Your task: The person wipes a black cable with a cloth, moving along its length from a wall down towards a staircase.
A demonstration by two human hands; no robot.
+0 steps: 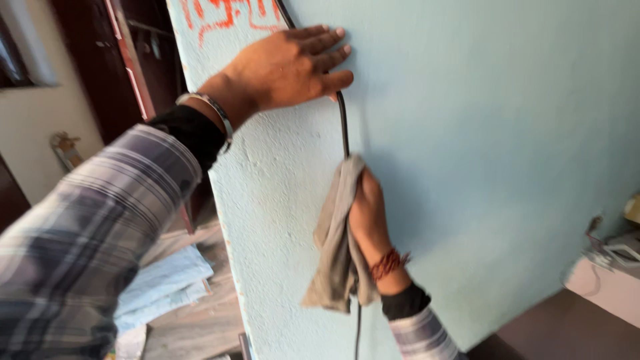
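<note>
- Grey cloth (337, 247) is bunched around a thin black cable (344, 127) that runs down the pale blue wall (480, 133), so the fabric wraps the cable rather than lying flat.
- Right hand (368, 213) grips cloth and cable together, fingers curled shut around them.
- Left hand (287, 67) lies flat higher up, fingers together, pinning the cable against the plaster.
- Folded cloths (163, 283) lie below left.

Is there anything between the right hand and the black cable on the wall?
Yes. A grey cloth lies between the right hand and the black cable; the hand grips the cable through it. The left hand presses flat higher up on the wall.
</note>
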